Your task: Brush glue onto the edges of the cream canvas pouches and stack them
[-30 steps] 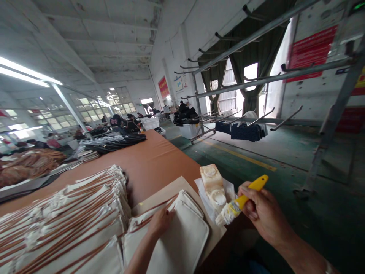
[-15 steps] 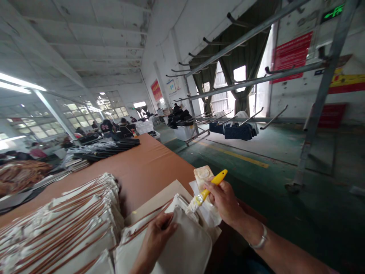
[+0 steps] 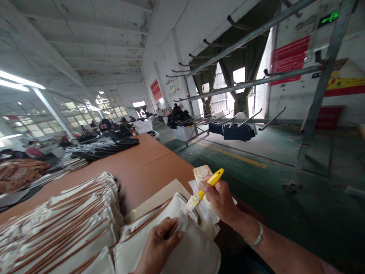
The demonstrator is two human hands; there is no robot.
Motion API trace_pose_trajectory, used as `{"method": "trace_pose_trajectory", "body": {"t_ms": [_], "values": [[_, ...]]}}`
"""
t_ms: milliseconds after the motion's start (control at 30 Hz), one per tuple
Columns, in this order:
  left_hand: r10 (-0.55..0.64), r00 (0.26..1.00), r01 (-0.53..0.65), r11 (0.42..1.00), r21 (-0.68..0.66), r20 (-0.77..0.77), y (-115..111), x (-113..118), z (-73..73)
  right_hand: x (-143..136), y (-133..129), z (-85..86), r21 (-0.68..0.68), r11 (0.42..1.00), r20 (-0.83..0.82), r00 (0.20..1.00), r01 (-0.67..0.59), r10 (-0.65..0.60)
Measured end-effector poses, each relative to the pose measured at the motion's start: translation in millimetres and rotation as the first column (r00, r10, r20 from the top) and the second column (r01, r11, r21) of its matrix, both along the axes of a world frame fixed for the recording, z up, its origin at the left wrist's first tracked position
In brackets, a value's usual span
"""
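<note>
My right hand (image 3: 221, 199) grips a yellow-handled brush (image 3: 209, 184), its bristles coated with a whitish substance. The bristles meet the upper edge of a cream panel (image 3: 196, 243), which looks like a leather bag piece. That edge is pinched between the thumb and fingers of my left hand (image 3: 161, 241). More cream pieces with brown trim (image 3: 151, 219) lie beneath it on a beige board (image 3: 142, 207). Just behind my right hand sits a small container (image 3: 202, 173) smeared with a pale substance, beside white paper (image 3: 194, 186). My right fingers partly hide both.
Stacked cream pieces with brown straps (image 3: 71, 224) cover the left of the brown table (image 3: 148, 160). Black pieces (image 3: 108, 148) are piled farther back. A metal rack (image 3: 256, 82) with prongs stands to the right, dark blue items (image 3: 236, 131) hanging low on it. People work in the background.
The brush and my right hand have shifted slightly left and down along the panel's edge. My left hand has moved a little right with the panel.
</note>
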State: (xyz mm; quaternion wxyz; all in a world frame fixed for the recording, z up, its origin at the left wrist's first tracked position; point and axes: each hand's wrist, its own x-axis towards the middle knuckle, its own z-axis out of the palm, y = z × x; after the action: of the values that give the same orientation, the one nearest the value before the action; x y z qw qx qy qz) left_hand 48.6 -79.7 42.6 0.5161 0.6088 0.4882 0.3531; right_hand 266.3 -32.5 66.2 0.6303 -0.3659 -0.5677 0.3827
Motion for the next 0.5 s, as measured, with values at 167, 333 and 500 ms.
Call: {"method": "trace_pose_trajectory", "body": {"t_ms": [167,333,500], "values": [[-0.009,1.000,0.010,0.999,0.042,-0.025,-4.5,0.6,1.5,-6.3,0.2,-8.9,0.049,0.999,0.059,0.998,-0.023,0.020],[0.157,0.949,-0.045,0.926,0.374,-0.274,-22.9,2.8,10.5,15.3,9.8,-5.4,-0.081,0.997,-0.129,0.992,0.007,-0.017],[0.174,0.847,0.318,0.592,0.741,-0.503,-39.2,11.2,18.9,21.2,4.2,11.7,-0.175,0.972,-0.282,0.954,-0.158,0.104]]}}
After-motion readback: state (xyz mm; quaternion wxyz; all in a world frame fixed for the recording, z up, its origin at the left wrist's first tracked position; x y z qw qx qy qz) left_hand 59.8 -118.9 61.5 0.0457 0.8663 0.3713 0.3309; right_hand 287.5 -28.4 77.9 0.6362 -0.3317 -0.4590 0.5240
